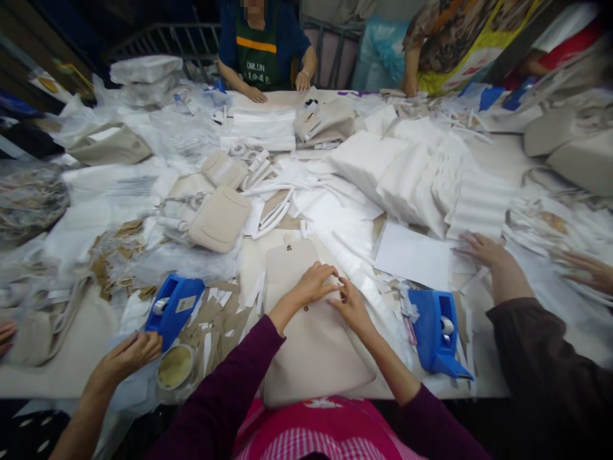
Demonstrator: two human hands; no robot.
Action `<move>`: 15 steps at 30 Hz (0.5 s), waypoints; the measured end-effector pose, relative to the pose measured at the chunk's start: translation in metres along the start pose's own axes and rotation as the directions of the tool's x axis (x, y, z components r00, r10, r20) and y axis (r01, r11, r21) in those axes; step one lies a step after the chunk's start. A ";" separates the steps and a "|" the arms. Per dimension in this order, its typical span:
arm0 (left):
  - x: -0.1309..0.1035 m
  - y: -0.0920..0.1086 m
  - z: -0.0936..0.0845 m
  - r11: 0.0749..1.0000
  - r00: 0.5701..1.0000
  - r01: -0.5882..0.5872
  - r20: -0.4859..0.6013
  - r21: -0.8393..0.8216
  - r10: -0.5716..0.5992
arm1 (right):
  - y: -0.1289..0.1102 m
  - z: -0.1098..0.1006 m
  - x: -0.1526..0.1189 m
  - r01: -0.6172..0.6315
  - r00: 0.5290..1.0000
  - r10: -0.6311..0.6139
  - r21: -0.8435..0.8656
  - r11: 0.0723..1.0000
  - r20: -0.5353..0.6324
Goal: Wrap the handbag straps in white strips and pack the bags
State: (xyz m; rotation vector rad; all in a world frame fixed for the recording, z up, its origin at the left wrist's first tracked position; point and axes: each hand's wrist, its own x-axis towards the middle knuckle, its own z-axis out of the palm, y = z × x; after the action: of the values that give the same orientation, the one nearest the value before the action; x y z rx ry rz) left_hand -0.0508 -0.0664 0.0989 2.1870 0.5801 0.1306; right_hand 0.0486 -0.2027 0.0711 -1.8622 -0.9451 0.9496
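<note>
A beige bag (306, 358) lies flat on the table in front of me, its flap (287, 268) folded open toward the far side with a small metal clasp (288, 246) near the top. My left hand (317, 283) is over the bag's upper part, fingers bent and pinched at something too small to make out. Close against it on the right, my right hand (350, 303) has its fingertips together, also on something I cannot make out. Just below my left hand a small brown metal fitting (305, 308) shows on the bag.
Blue tape dispensers (175, 310) (438, 332) stand left and right of the bag. A round tub (175, 367) is at the lower left. White padding (416, 172), white sheets (412, 254) and beige bags (220, 218) lie beyond. Co-workers' hands (127, 358) (486, 252) reach in from both sides.
</note>
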 end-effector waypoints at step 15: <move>0.029 -0.039 0.019 0.894 0.972 0.231 0.063 -0.383 -0.224 | 0.033 -0.010 -0.093 -0.277 0.953 0.302 -0.443 0.853 -0.015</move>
State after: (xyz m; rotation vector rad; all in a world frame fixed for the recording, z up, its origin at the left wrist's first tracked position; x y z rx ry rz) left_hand -0.0337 -0.0460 0.0539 1.7205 0.7296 0.0917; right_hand 0.0250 -0.2986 0.0685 -2.4291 -0.9894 1.0295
